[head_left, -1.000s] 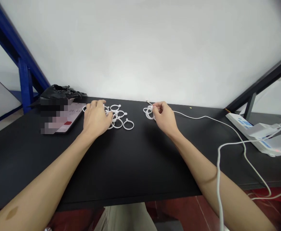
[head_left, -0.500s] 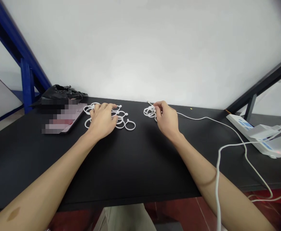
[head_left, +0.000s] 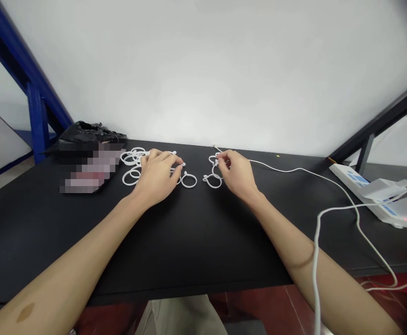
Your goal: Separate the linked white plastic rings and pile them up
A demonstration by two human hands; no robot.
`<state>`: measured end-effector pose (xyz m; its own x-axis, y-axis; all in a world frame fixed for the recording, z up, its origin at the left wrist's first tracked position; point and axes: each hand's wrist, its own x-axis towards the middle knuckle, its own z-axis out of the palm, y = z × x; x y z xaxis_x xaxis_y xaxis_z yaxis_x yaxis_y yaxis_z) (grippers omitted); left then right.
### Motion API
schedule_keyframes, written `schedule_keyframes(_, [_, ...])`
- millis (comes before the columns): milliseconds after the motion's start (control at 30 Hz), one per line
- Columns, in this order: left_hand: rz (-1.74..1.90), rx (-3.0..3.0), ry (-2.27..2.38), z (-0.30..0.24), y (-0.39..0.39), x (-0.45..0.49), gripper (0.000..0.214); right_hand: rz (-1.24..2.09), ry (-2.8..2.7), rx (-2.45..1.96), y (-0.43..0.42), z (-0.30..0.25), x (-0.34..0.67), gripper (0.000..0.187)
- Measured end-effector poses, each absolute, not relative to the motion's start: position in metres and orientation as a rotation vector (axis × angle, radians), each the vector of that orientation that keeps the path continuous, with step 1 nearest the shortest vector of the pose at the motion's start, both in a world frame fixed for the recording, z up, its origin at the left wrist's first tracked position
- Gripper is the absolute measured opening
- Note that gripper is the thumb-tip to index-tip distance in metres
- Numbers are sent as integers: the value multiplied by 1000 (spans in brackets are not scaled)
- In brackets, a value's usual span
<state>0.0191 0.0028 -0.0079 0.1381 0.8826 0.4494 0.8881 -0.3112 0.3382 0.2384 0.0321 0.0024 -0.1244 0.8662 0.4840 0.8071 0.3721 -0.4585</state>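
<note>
My left hand [head_left: 159, 174] rests over a spread of white curtain rings [head_left: 132, 177], each with a small eyelet, and covers part of them. Its thumb and index fingertip come together at the eyelet of one ring. Just right of those fingertips a single curtain ring [head_left: 189, 181] lies flat on the black table. Across a gap, my right hand [head_left: 238, 174] pinches a white ring near its eyelet between thumb and index finger. Below its fingertips lies another curtain ring [head_left: 213, 181], and more rings are partly hidden behind the hand.
A blurred-out flat phone-like item [head_left: 95, 170] and a crumpled black bag [head_left: 88, 133] lie at the left. A white cable [head_left: 294, 170] runs right, toward a power strip [head_left: 363, 190] with white plugs. Another cable [head_left: 316, 251] hangs across my right forearm. A white wall stands behind the table.
My left hand has moved slightly right, its fingertips reaching a ring's eyelet. The rings by my right hand, bunched before, now lie more spread, with one nearer me.
</note>
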Motion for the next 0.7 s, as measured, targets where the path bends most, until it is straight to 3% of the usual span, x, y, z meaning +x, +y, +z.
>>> schedule_keyframes(433, [-1237, -2763, -1256, -5, -8, 33, 17, 1011, -1574, -979, 15, 0, 208, 19])
schedule_keyframes(533, [-1197, -2781, -1254, -5, -8, 33, 17, 987, -1610, -1002, 14, 0, 208, 22])
schedule_keyframes(700, [-1114, -2788, -1358, -3, -8, 33, 27, 650, -1868, -1024, 9, 3, 207, 27])
